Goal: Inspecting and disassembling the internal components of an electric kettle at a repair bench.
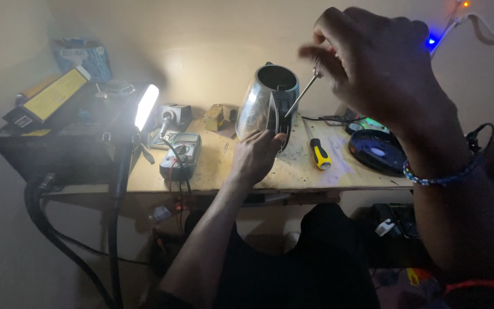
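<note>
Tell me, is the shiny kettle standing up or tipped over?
Tipped. The kettle leans on the workbench, its open mouth facing the camera, steadied by the left hand.

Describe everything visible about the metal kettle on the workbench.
The kettle is shiny, steel-looking, with a dark handle section and an open top, no lid visible. It stands tilted on the wooden workbench near the wall. The left hand steadies its base; the right hand holds a thin screwdriver whose tip meets the handle area. Lamp glare washes out its left side.
</note>
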